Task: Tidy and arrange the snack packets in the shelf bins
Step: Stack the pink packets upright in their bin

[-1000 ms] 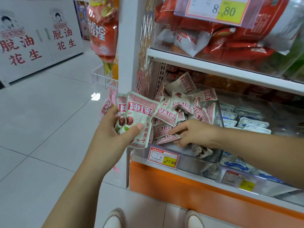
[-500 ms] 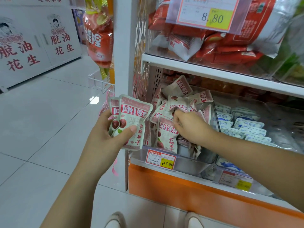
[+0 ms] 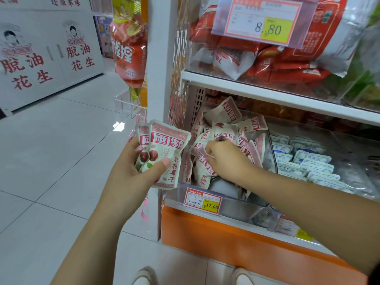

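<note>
Price tag (image 3: 202, 200) fronts bin (image 3: 242, 211); blue packets (image 3: 308, 161) beside; shelf (image 3: 267, 93) overhead.

Right fingers (image 3: 212, 148) partly under packets (image 3: 225, 129)

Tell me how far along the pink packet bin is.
Early on. Done: the left hand holds a small stack of packets, and the blue packets next door lie in rows. In hand: the right hand grips one packet in the bin. Left: the pile behind it lies jumbled, packets tilted every way, and the stack is not yet back in the bin.
</note>
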{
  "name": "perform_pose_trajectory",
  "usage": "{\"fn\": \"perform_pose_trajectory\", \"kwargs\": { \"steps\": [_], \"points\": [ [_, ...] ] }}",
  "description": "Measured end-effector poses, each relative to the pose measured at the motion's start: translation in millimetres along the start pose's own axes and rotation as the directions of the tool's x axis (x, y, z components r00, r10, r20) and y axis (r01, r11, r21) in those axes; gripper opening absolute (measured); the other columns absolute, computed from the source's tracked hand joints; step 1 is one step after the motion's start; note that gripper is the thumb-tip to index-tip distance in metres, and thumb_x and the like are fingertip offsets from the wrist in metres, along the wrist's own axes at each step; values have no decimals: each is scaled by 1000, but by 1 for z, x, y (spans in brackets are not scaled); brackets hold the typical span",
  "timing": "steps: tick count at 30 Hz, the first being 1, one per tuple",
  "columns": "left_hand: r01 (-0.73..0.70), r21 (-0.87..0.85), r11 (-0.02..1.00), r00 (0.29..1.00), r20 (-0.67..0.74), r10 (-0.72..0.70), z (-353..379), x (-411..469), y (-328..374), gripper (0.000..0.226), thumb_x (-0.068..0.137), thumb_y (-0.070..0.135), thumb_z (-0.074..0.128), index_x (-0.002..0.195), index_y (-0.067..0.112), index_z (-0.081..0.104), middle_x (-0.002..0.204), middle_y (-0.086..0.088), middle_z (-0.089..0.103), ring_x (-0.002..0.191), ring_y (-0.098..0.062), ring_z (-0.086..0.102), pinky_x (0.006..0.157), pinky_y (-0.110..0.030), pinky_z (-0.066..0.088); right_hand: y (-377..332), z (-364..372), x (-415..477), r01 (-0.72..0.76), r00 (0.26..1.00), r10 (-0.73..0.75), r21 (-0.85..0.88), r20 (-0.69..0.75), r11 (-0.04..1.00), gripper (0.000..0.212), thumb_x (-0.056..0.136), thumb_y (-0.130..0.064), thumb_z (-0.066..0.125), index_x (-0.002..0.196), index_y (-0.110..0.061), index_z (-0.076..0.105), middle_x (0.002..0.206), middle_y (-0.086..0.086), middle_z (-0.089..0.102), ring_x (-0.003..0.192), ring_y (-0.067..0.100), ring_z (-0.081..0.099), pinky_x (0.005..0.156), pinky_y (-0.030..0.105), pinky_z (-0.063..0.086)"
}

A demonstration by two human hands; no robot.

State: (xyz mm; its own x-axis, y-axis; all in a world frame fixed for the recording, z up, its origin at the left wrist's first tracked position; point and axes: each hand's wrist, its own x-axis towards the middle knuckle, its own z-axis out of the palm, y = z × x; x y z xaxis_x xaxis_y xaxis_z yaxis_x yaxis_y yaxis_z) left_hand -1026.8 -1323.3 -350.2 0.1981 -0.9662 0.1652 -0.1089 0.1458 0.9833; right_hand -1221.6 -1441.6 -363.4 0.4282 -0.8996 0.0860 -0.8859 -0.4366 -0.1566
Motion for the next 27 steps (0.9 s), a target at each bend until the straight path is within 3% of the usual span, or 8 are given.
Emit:
{"fn": "perform_pose_trajectory", "kwargs": {
  "steps": [2,6,10,13,15,19,24,27],
  "points": [
    [-1,0,1000,1000,3,1,0,0,0,34,83,20,69,102,44,56,92,26,69,85,0,69,62,-14,54,-5,0,2,-13,996,8,56,87,998,19,97,-21,47,83,-9,46,79,13,55,74,30,54,64,37,44],
    [-8,-21,1000,1000,7,8,0,-1,1,34,82,19,69,99,44,55,90,26,69,84,1,69,60,-10,53,-19,-9,10,-149,959,83,232,271,961,47,97,-50,38,77,-8,47,72,11,53,69,24,50,55,32,32],
    [-9,-34,999,1000,9,9,0,-1,2,34,83,17,69,98,44,55,90,26,69,83,0,69,61,-11,53,-31,-11,11,-150,905,56,195,422,969,40,85,-38,63,107,-6,52,84,2,54,80,19,55,58,26,41],
    [-8,-20,1000,1000,5,8,-1,-1,1,33,82,19,69,100,43,55,91,26,69,84,1,69,61,-11,53,-34,-7,11,-182,908,89,195,410,964,63,75,-29,75,121,-9,38,82,-1,52,66,11,53,51,24,43],
    [0,-8,1000,1000,-1,0,-2,-1,0,32,81,22,70,101,43,55,91,26,69,84,2,68,60,-10,53,-35,-4,13,-156,922,87,158,378,975,69,71,-24,79,123,-10,37,89,4,58,71,18,59,55,27,48],
    [5,-7,1000,1000,-1,-5,-2,-2,1,33,82,21,70,99,45,54,89,29,68,83,3,68,59,-11,52,-29,-12,14,82,920,-55,-54,389,995,77,73,-13,77,136,-9,34,82,5,53,77,23,54,58,30,44],
    [12,-6,1000,1000,3,-12,-3,-2,1,32,82,21,70,97,46,54,87,31,68,81,5,68,56,-7,49,-13,-11,13,247,918,-183,-148,351,958,74,80,-11,70,143,-17,30,80,1,50,76,20,50,62,31,43],
    [14,-1,1000,1000,8,-14,-2,-3,0,32,83,21,69,97,45,54,89,30,68,82,4,68,56,-8,50,-6,-6,9,267,934,-209,-178,290,947,63,85,-16,66,138,-15,33,102,10,62,93,28,60,65,30,41]
  ]
}}
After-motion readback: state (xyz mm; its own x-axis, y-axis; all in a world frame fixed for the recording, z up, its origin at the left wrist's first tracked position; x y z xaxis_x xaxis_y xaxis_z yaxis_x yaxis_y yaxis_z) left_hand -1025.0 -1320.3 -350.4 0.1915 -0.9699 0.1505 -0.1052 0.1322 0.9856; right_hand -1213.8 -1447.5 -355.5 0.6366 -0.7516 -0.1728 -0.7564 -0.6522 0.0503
